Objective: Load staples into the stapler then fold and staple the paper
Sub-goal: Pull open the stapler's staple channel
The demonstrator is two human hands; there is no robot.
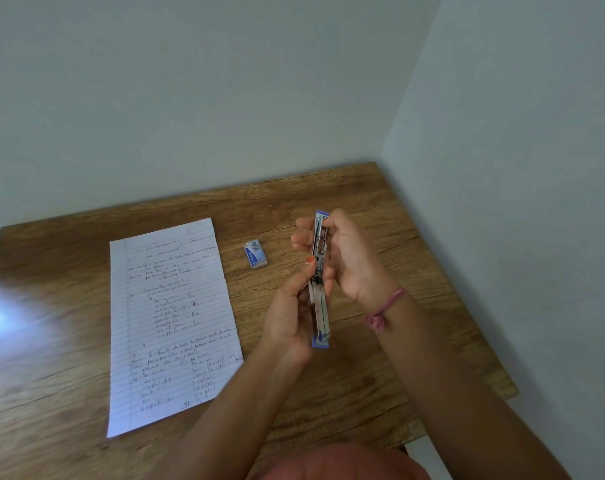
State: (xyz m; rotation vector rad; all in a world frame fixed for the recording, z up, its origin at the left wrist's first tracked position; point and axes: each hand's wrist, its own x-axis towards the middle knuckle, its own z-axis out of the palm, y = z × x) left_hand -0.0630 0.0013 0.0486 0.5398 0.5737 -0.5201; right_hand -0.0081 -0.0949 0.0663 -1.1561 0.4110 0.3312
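Fingers (302,233) of the right hand (346,258) curl around the upper half of the stapler (320,282), wrapping it from the 3 o'clock side with their tips showing on its 9 o'clock side, while the left hand (290,313) grips the lower half from the 9 o'clock side, its thumb with an orange-painted nail pressed on the metal channel. So both hands are wrapped tight on the one tool, held up above the desk (328,188), well clear of the wood.

Now from the big things down: the desk, brown wood grain, fills the lower picture and tucks into a pale wall corner at 1 o'clock. A bright glare patch sits on it at 9 o'clock. Next, the paper (172,323), a lined sheet covered in handwriting, lies flat and unfolded at 9 o'clock of the hands, slightly tilted, apart from everything else. Then the stapler itself: swung open full length, silver rail facing up, blue plastic at both ends, running roughly 12 to 6. Smaller still, the staple box (256,253), blue and white, rests on the desk between paper and hands, at 10 o'clock of the stapler. Smallest, a pink thread bracelet (384,308) on the right wrist.
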